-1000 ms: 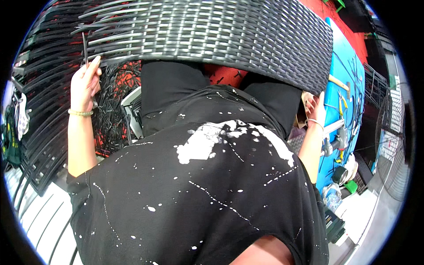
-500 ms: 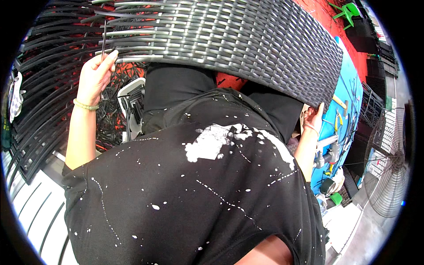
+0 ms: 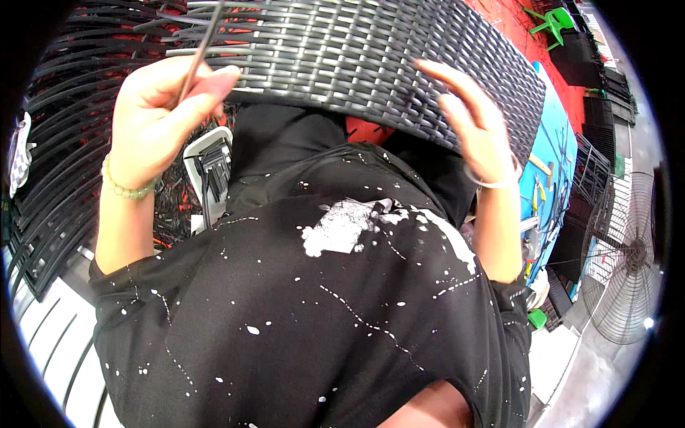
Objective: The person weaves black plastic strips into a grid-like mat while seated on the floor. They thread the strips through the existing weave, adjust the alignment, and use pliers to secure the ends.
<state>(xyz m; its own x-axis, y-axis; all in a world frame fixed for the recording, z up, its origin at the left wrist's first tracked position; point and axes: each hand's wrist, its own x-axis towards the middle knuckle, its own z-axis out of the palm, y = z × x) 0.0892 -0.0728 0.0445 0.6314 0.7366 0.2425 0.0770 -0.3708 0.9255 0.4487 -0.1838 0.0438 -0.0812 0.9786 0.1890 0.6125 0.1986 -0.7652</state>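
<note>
A dark grey woven panel (image 3: 342,64) of plastic wicker lies across my knees. Long loose strands (image 3: 78,135) run out from its left side. My left hand (image 3: 146,128) is raised near the panel's left end, thumb and fingers closed on a thin, stiff dark strip (image 3: 205,44) that points upward. Over the right part of the weave hovers my right hand (image 3: 485,135), its fingers apart and somewhat blurred. Nothing shows in it. Whether its fingertips touch the panel I cannot tell.
Right of the panel is a blue work surface (image 3: 551,135) with a hammer (image 3: 540,165) and yellow-handled pliers (image 3: 540,200). A white-rimmed bin (image 3: 193,153) with black offcuts stands by my left leg. Farther right are a fan (image 3: 631,250) and a green chair (image 3: 551,23).
My right hand has let go of the panel's lower right corner and moved up and left over the weave. My left hand has come nearer and slightly right, still holding the strip.
</note>
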